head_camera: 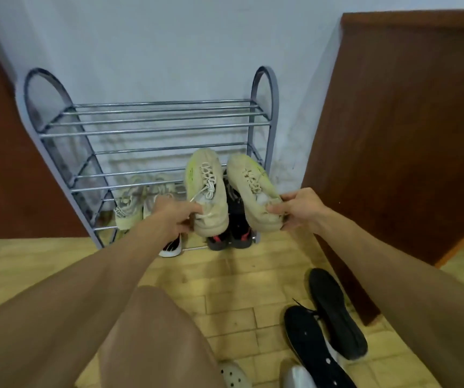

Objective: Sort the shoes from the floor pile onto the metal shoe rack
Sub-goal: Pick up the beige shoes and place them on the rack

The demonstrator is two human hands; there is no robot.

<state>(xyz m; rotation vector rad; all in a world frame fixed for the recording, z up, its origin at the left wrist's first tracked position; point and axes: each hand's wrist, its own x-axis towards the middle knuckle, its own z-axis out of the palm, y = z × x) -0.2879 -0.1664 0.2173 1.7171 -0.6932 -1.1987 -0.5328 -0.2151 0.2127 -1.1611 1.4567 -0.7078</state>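
Each hand holds one shoe up in front of the grey metal shoe rack with round ends (264, 88). The left hand (169, 217) has its fingers closed around the heel end of the left cream cloth sneaker with pale laces (207, 191). The right hand (299, 210) pinches the heel end of the right cream cloth sneaker (253, 189), thumb on top and fingers under. Both toes point away from the fingers, toward the rack's middle bars.

These sneakers look soft and light, so I think one hand each is enough. The thick heel is a good place to hold (the loose laces would slip).

Now the count. Two cream sneakers are in the hands. Just past the left fingers, two pale grey knit sneakers (130, 205) sit on the bottom bars. Under the held shoes are two black sneakers with red heel marks (231, 233). Below the left fingers peeks one white and black shoe (170, 247). Well behind the right hand, two flat black shoes (334, 315) wait on the yellow tiled floor (225, 289), near one white holey clog (233, 375) and one silver shoe (295, 373).
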